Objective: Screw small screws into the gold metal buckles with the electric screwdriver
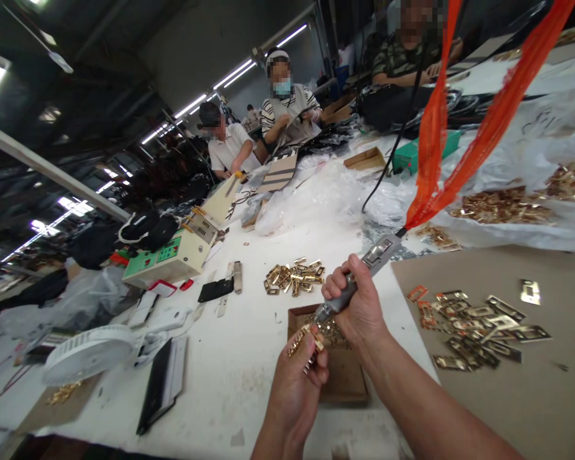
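My right hand (357, 300) is wrapped round a grey electric screwdriver (359, 275) hung from an orange strap (441, 140); its tip points down-left onto a small gold metal buckle (303, 338). My left hand (294, 383) pinches that buckle between fingers and thumb, over a shallow cardboard box (345, 377) that holds small gold parts. A loose heap of gold buckles (294, 276) lies on the white table (230, 364) just beyond the hands.
Several flat gold plates (479, 326) lie on a brown cardboard sheet (508, 396) at right. More gold parts (503, 207) sit on clear plastic. A green-topped machine (172, 255), a white fan (89, 351) and a black tool (160, 383) stand left. Three people sit at the far end.
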### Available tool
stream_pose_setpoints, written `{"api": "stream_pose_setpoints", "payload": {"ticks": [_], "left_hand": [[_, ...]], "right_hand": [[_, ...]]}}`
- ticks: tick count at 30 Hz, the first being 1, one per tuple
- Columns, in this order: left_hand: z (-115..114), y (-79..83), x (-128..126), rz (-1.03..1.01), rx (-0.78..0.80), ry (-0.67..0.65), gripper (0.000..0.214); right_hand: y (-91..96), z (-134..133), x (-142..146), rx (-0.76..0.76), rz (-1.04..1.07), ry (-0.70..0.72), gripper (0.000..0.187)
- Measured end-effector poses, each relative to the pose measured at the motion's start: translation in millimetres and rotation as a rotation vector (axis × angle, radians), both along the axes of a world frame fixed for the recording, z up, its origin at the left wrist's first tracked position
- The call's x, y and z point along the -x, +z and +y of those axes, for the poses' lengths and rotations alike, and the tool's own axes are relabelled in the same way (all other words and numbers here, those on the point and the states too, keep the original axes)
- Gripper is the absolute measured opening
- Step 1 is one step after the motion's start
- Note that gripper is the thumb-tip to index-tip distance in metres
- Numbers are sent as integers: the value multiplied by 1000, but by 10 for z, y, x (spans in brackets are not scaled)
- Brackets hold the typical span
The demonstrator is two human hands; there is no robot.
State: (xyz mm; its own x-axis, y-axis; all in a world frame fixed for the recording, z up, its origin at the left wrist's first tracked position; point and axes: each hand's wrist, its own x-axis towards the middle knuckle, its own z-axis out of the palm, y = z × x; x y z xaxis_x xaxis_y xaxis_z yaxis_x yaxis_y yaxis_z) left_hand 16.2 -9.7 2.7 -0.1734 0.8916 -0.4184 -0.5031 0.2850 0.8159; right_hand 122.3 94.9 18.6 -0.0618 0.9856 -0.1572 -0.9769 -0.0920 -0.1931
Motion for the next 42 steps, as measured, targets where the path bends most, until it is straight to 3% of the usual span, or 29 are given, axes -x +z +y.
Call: {"api": "stream_pose_setpoints", "payload": {"ticks": [19, 31, 42], "left_hand": [[6, 22, 49, 45, 12, 78, 42], [104, 9, 120, -29, -28, 164, 35], [104, 14, 110, -66, -54, 193, 28]], "right_hand": [[-2, -21, 0, -39, -75, -46, 46], [-7, -46, 3, -78, -55, 21, 40], [13, -71, 51, -55, -77, -5, 42]]}}
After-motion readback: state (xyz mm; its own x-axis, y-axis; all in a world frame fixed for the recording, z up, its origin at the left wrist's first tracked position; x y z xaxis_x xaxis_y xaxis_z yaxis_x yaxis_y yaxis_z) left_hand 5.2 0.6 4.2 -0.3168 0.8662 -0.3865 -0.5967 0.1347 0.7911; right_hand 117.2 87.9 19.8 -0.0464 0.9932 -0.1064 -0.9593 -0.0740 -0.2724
